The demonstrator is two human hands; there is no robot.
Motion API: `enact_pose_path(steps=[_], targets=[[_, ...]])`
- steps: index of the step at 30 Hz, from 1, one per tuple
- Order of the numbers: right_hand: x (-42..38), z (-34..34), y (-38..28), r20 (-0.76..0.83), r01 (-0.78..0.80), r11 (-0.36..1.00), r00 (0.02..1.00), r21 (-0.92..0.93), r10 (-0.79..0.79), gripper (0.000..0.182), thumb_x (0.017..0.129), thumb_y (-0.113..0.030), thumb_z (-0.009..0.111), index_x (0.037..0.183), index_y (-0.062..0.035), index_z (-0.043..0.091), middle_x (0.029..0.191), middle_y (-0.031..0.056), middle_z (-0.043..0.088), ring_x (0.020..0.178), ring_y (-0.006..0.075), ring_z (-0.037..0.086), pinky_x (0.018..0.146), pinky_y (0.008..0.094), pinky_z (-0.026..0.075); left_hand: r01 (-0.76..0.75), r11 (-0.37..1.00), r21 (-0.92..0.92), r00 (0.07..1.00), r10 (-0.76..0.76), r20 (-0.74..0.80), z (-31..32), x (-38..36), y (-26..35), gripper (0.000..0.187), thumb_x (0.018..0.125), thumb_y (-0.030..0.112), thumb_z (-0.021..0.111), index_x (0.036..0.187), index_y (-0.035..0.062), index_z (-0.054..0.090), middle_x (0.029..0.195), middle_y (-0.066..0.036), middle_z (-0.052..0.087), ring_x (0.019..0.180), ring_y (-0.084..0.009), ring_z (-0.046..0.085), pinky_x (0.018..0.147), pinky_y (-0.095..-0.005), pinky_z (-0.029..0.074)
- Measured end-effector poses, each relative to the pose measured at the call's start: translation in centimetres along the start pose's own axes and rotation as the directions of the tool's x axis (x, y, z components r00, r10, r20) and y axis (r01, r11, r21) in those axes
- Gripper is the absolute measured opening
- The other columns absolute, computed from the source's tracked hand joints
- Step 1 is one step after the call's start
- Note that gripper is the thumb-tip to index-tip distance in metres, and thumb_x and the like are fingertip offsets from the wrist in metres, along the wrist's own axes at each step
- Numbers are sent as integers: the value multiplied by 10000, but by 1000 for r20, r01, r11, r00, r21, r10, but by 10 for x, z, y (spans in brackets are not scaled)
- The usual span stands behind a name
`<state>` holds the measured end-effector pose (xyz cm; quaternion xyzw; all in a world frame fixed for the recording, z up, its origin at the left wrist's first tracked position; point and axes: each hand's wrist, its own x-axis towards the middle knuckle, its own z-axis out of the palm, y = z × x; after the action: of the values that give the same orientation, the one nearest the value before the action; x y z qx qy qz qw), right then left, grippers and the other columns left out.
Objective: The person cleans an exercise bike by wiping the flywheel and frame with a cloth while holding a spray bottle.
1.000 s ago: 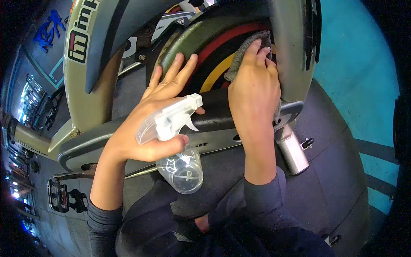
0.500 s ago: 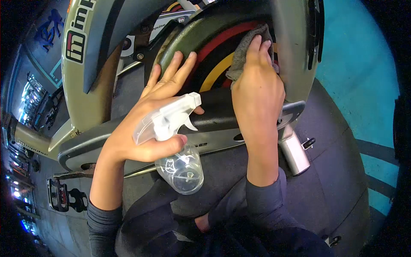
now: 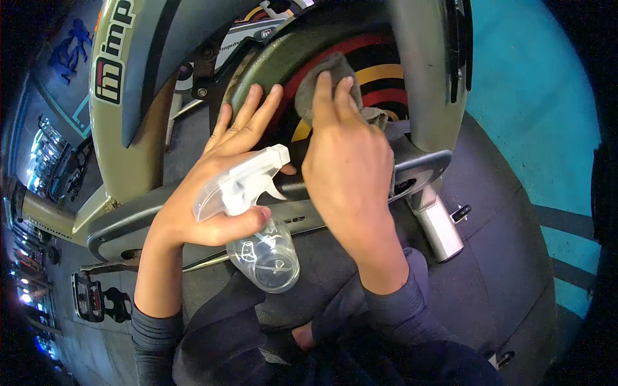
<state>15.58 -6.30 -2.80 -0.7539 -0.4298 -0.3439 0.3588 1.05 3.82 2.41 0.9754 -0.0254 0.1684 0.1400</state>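
Note:
A clear spray bottle [image 3: 265, 260] with a white trigger head hangs from my left hand [image 3: 206, 186], its neck held by the thumb. The other fingers of that hand are spread on the rim of an exercise bike's flywheel [image 3: 277, 58]. My right hand [image 3: 351, 167] presses a grey cloth [image 3: 331, 67] flat against the flywheel's disc, which carries red, yellow and black rings. Part of the disc is covered by the cloth and hand. The bottle looks nearly empty, though its liquid level is hard to make out.
The bike's tan frame [image 3: 106, 148] rises at the left, and a second post [image 3: 425, 77] stands right of the flywheel. Below runs a grey chain cover [image 3: 421, 170]. A pedal [image 3: 87, 296] juts out lower left, and a silver foot [image 3: 441, 231] rests on the dark floor.
My right hand has slid the cloth leftward and slightly down across the disc, uncovering rings on the right. My left hand and the bottle have stayed almost in place.

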Motion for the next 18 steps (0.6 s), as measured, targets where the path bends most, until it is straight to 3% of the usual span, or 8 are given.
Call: enact_pose_path(steps=[6,8,9,11,13,14,17,18], targets=[[15,14,29,-88,-73,993,994,-90,65,478,859,-101,507,1298,87,487,1305,288,530,1130,330,610,849,393,537,20,1000,2,1000,-20,-1,1,0,0,670,672,575,514,957,3,717,1571,-266,153,1472,-437,31,1149,-560,-41],[15,20,30,-189,-96,983,980,-154,67,484,872,-87,564,1335,20,473,1296,276,539,829,379,683,706,413,569,7,1000,-3,1000,-7,-7,3,1,-1,676,677,584,512,954,3,716,1571,-266,155,1472,-438,30,1148,-565,-41],[16,16,26,-190,-92,984,980,-155,62,484,872,-87,564,1335,20,473,1296,276,539,829,379,683,706,413,569,-11,1000,9,1000,11,-14,4,1,-2,679,680,590,509,951,2,715,1570,-267,155,1471,-441,30,1146,-569,-42],[14,4,11,-28,-153,981,988,-121,151,490,852,-91,574,1322,21,490,1283,269,554,857,362,688,701,396,573,-26,999,26,999,27,-22,3,1,-3,683,683,595,507,948,1,715,1570,-268,156,1470,-443,30,1144,-573,-42],[7,2,-5,25,-85,980,996,-177,91,530,807,-92,604,1315,21,503,1259,255,577,835,350,696,688,386,574,-42,999,18,998,43,-38,3,0,-3,558,668,475,564,993,41,696,1573,-224,200,1472,-413,103,1160,-565,5],[3,12,-5,-67,-31,989,998,-142,21,560,767,-81,618,1310,13,515,1242,246,591,789,354,699,674,396,575,-43,999,16,998,43,-35,3,1,-3,558,668,475,564,993,41,696,1573,-224,200,1472,-413,103,1160,-565,5],[5,1,-2,20,-64,997,998,-50,65,530,787,-67,597,1310,-8,528,1245,242,591,805,364,695,699,409,573,-37,999,1,999,37,-29,1,0,-3,577,674,500,559,992,38,699,1572,-221,205,1472,-413,102,1160,-566,8],[6,-7,2,81,-71,997,994,7,71,451,822,-80,544,1258,36,559,1230,267,599,955,301,692,750,385,577,-30,1000,-6,999,30,-27,1,0,-3,575,674,498,557,988,38,700,1572,-221,207,1472,-412,101,1161,-565,7]])
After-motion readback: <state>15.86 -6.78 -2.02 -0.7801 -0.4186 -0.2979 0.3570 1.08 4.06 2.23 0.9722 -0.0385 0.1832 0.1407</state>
